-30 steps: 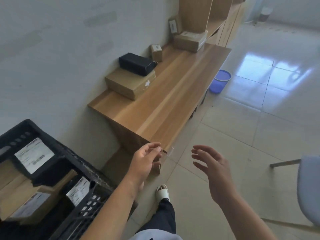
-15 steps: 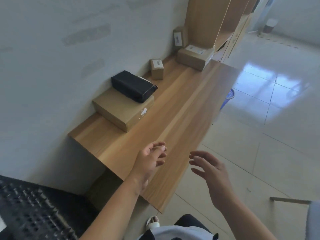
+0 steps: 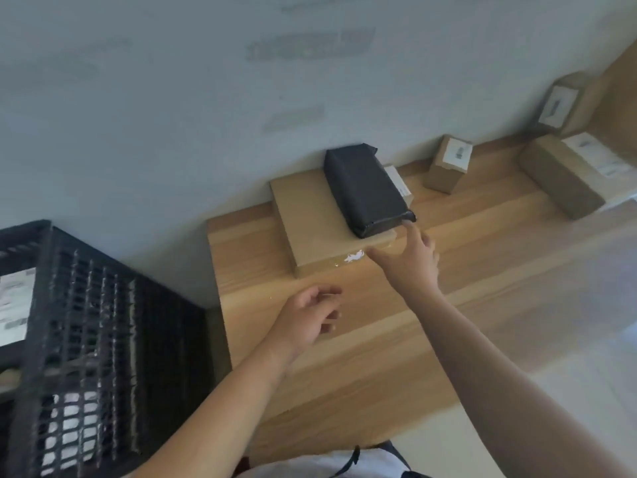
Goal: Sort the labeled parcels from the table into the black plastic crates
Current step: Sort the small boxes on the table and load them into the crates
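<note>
Black crate [image 3: 103, 339] holding labeled parcels [image 3: 13, 305], both hands' fingers [image 3: 410, 232] apart, empty.

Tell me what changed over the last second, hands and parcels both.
The right hand reached forward from the table's near edge to the black parcel, fingertips at its near corner, nothing gripped yet. The left hand advanced over the table and hangs loosely curled, holding nothing. The black parcel still lies on the flat cardboard box; the other boxes have not moved.
</note>
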`<state>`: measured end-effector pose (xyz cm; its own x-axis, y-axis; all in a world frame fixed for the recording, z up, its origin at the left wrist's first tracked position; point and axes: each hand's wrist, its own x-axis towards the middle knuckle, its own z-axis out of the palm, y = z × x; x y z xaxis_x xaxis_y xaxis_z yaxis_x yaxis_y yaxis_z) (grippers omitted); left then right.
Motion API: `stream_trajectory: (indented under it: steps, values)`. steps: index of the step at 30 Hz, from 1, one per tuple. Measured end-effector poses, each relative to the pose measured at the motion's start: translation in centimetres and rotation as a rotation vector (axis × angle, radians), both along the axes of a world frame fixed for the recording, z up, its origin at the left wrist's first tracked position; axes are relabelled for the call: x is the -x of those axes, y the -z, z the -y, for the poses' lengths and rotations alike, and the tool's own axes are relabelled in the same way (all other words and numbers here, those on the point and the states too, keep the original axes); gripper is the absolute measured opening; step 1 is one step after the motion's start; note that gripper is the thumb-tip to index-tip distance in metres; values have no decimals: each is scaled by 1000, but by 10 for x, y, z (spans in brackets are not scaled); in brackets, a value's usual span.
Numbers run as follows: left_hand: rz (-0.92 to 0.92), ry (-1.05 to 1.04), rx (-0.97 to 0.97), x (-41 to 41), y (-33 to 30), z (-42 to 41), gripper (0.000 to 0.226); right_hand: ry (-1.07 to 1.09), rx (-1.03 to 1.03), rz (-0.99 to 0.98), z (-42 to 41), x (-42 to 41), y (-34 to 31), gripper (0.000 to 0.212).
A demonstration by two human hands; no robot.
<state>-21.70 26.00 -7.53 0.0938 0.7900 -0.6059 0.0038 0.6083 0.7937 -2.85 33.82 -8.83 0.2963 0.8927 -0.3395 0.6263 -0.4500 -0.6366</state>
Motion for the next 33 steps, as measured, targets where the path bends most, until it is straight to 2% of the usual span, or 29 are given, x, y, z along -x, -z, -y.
stream_trajectory:
  steps: [3, 7, 10, 15, 17, 18, 20, 22, 24, 26, 29, 31, 33]
  values:
    - [-49, -129, 60, -17, 2, -4, 18, -170, 41, 217, -73, -5, 18, 107]
    - [-98, -232, 127, -28, 7, 5, 16, -348, 62, 382, -114, 3, 47, 103]
    - [-117, -300, 134, -25, 6, 11, 14, -363, 47, 401, -124, 2, 54, 92]
    - [-117, -372, 96, -16, 3, 20, 14, -335, 23, 277, -125, -3, 47, 85]
    - [-104, -380, 69, -12, -2, 27, 15, -264, 1, 114, -117, -8, 38, 82]
    - [-100, -385, 53, -9, -5, 31, 16, -192, -6, -33, -110, -10, 31, 79]
    - [-91, -418, 19, 1, -13, 40, 17, 25, -2, -450, -89, -14, 12, 68]
    - [-69, -480, -11, 15, -21, 50, 16, 147, 70, -833, -55, -14, -7, 51]
    - [-23, -533, -53, 29, -27, 63, 16, 139, 154, -1177, -11, -10, -17, 49]
    - [39, -539, -112, 44, -31, 77, 20, 57, 195, -1475, 30, -1, -21, 59]
    - [184, -546, -209, 62, -38, 97, 44, -158, 285, -1734, 85, 21, -27, 65]
    - [294, -541, -250, 73, -43, 112, 59, -268, 328, -1798, 117, 36, -30, 66]
    - [379, -484, -292, 80, -47, 129, 65, -341, 369, -1849, 146, 48, -30, 69]
